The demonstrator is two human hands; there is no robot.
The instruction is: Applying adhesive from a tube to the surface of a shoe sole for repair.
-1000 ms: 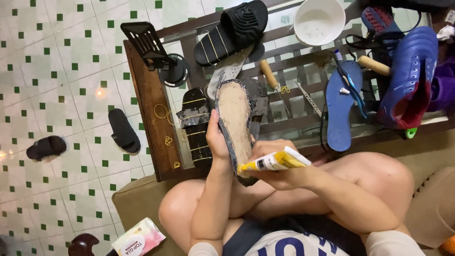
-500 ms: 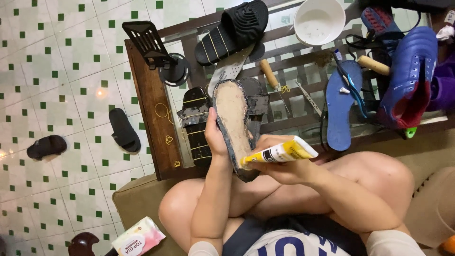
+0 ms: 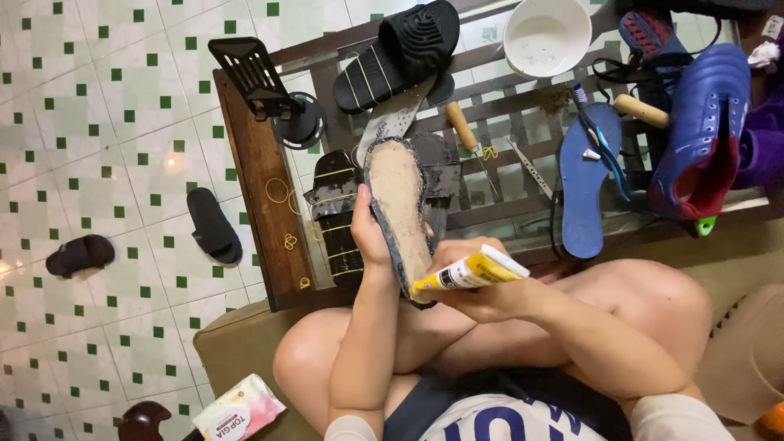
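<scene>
My left hand (image 3: 369,237) grips a dark sandal (image 3: 398,200) by its edge, held sole-up with its rough tan underside facing me. My right hand (image 3: 482,292) holds a yellow and white glue tube (image 3: 469,272), with the nozzle end touching the heel end of that tan surface. Both hands are above my bare knees, just in front of the wooden table (image 3: 253,180).
On the table lie a black sandal (image 3: 400,51), a white bowl (image 3: 545,34), a blue insole (image 3: 584,175), a blue shoe (image 3: 702,131), wooden-handled tools (image 3: 465,131) and a black stand (image 3: 261,82). Two black slippers (image 3: 212,224) lie on the tiled floor at left. A tissue pack (image 3: 241,408) lies by my thigh.
The glue tube has shifted slightly along the heel end of the sole. The left hand and sandal have stayed almost still.
</scene>
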